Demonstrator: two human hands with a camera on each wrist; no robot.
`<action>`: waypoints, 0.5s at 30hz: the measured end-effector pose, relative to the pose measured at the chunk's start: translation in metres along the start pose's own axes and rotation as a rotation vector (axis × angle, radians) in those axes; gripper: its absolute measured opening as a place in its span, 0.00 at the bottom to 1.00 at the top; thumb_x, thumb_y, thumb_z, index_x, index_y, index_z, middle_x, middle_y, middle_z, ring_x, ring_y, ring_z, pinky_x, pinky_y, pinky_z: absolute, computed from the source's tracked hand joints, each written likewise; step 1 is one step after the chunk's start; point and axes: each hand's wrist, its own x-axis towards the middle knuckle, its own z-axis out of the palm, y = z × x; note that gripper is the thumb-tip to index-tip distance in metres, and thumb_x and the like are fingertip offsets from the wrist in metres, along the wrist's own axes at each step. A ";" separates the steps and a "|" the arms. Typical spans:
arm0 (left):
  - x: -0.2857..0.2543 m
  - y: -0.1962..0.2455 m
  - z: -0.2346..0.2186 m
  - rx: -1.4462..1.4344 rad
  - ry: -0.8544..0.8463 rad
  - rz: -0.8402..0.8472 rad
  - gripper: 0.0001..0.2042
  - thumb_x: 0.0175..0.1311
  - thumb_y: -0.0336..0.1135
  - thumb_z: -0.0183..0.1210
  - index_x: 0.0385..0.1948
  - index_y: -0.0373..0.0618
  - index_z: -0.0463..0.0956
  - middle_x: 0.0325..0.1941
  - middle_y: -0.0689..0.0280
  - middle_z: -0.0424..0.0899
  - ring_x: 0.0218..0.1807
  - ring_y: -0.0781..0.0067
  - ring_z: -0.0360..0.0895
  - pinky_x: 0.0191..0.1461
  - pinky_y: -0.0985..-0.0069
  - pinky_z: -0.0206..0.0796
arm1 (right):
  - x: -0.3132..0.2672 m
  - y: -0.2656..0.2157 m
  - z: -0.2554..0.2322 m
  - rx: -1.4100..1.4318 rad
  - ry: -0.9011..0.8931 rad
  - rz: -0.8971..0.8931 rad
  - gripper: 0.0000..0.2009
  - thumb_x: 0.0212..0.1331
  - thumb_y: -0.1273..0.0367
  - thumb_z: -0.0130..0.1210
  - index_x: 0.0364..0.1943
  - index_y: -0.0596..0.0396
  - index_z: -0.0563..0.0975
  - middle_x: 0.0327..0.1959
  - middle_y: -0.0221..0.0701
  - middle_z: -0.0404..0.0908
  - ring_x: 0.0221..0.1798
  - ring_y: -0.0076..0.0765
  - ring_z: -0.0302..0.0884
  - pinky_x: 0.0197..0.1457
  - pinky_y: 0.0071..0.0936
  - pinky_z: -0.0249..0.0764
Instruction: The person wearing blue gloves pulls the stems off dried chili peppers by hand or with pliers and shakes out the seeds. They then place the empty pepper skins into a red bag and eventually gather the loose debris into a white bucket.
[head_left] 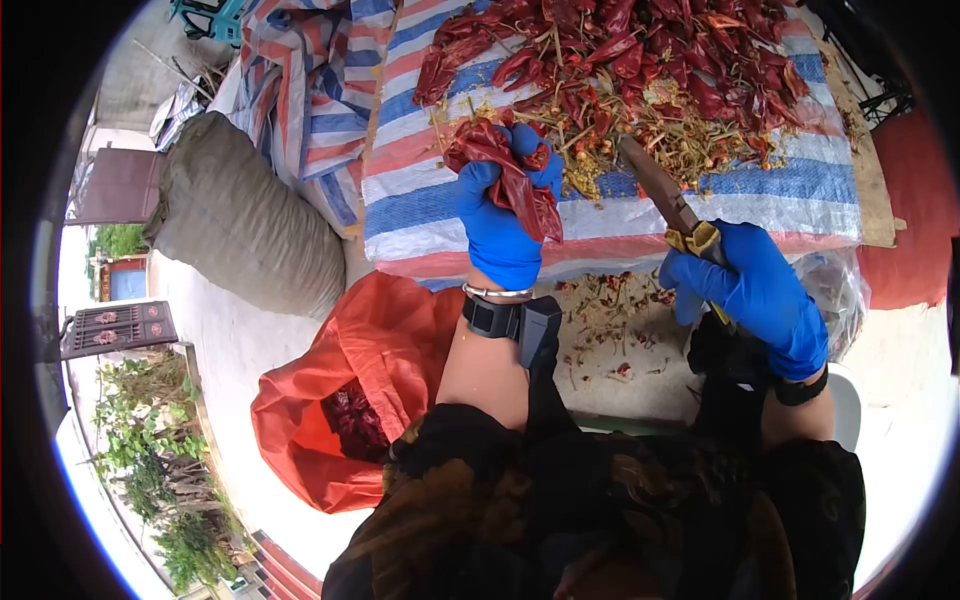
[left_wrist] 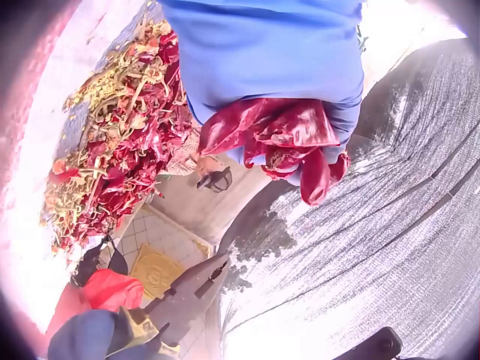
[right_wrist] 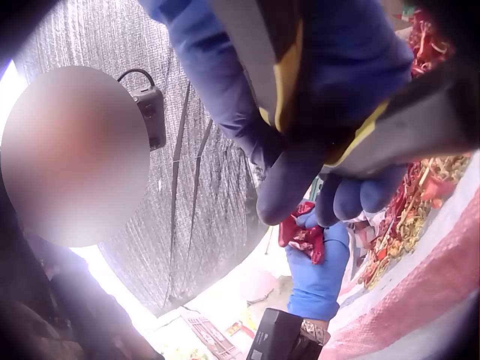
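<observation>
In the head view my blue-gloved left hand [head_left: 503,240] holds several dried red chilies [head_left: 527,200] above the near edge of the striped sheet [head_left: 415,215]. The left wrist view shows the chilies' wrinkled ends [left_wrist: 300,127] sticking out below the glove. To the right, my gloved right hand [head_left: 760,285] grips a pair of pliers [head_left: 660,180] by its grey and yellow handles, the brown metal head pointing toward the pile. Spread handles [right_wrist: 405,131] show in the right wrist view. Beyond both hands lies a heap of dried chilies [head_left: 640,60], with stems and seeds along its near side.
An open red sack [head_left: 340,345] with chilies inside stands below left of the sheet. Behind it leans a stuffed grey-brown sack [head_left: 250,220]. Stems and chili bits [head_left: 620,340] litter the ground under the sheet's edge. A clear plastic bag [head_left: 838,290] is at the right.
</observation>
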 end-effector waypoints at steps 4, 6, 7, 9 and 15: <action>-0.005 -0.007 0.001 0.162 -0.031 -0.060 0.16 0.46 0.39 0.57 0.38 0.48 0.69 0.31 0.67 0.67 0.32 0.74 0.60 0.33 0.76 0.57 | 0.000 0.001 0.007 -0.114 -0.067 -0.110 0.15 0.56 0.60 0.50 0.31 0.60 0.76 0.20 0.35 0.77 0.26 0.29 0.75 0.32 0.27 0.67; -0.008 -0.007 -0.003 0.116 -0.012 -0.076 0.17 0.45 0.35 0.55 0.40 0.44 0.69 0.36 0.62 0.71 0.37 0.68 0.67 0.41 0.70 0.61 | 0.001 0.005 0.011 -0.126 -0.058 -0.108 0.15 0.57 0.60 0.49 0.31 0.60 0.76 0.21 0.36 0.78 0.27 0.31 0.75 0.32 0.27 0.67; -0.009 -0.006 -0.005 0.074 0.007 -0.095 0.18 0.45 0.31 0.53 0.41 0.40 0.69 0.41 0.56 0.76 0.42 0.62 0.73 0.48 0.64 0.65 | 0.001 0.007 0.013 -0.135 -0.048 -0.107 0.15 0.57 0.60 0.48 0.31 0.60 0.76 0.23 0.36 0.78 0.27 0.32 0.75 0.33 0.27 0.68; -0.008 -0.007 -0.008 0.063 -0.028 -0.104 0.18 0.44 0.30 0.52 0.41 0.39 0.69 0.42 0.56 0.76 0.44 0.61 0.72 0.52 0.62 0.63 | 0.003 0.008 0.014 -0.136 -0.054 -0.115 0.15 0.57 0.60 0.48 0.31 0.60 0.76 0.23 0.36 0.78 0.27 0.33 0.75 0.33 0.28 0.68; -0.008 -0.009 0.000 0.344 0.001 -0.059 0.16 0.45 0.39 0.57 0.37 0.46 0.69 0.36 0.63 0.70 0.35 0.68 0.67 0.34 0.71 0.62 | 0.006 0.008 0.014 -0.171 -0.067 -0.099 0.16 0.57 0.59 0.48 0.31 0.60 0.76 0.22 0.37 0.78 0.27 0.35 0.75 0.33 0.28 0.68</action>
